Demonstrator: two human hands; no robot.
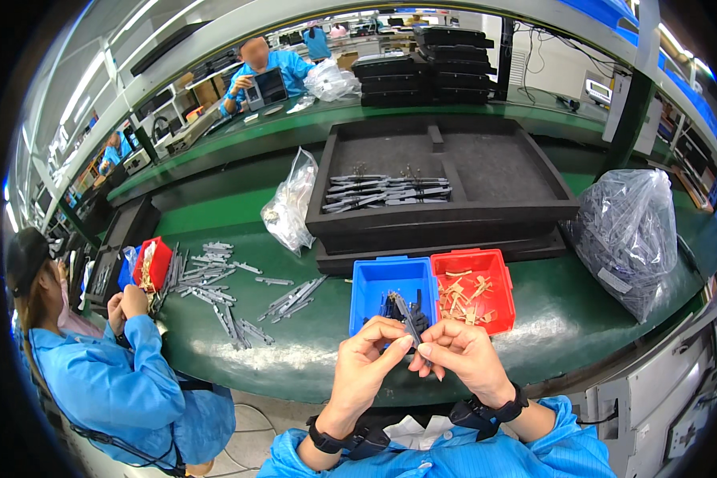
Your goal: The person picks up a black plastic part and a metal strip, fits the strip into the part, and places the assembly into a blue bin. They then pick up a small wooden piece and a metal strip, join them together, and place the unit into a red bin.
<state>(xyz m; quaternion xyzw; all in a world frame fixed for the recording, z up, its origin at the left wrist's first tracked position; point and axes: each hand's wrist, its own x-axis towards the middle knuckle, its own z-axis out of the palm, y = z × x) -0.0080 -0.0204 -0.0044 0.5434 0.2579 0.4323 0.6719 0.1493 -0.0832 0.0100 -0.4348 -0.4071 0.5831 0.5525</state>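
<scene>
One slim grey part (411,320) is held between the person's two hands, above the near edge of a blue bin (362,293). The left hand (360,365) grasps it between thumb and fingers; the right hand (468,355) pinches its lower end with thumb and fingertips. Black pieces (388,307) lie in the blue bin, and tan pieces (460,304) lie scattered in the red bin (502,290) just beside it on the right. Behind both bins stands a black foam tray (498,171), with a stack of grey strips (374,193) in its left compartment. To its right sits a clear bag (631,239) filled with grey parts; to its left lies another clear plastic bag (293,203). Loose grey parts (207,291) spread across the left of the green table (307,358). Farther left, a co-worker in blue (123,390) sits with both hands together by a small red bin (162,263).
</scene>
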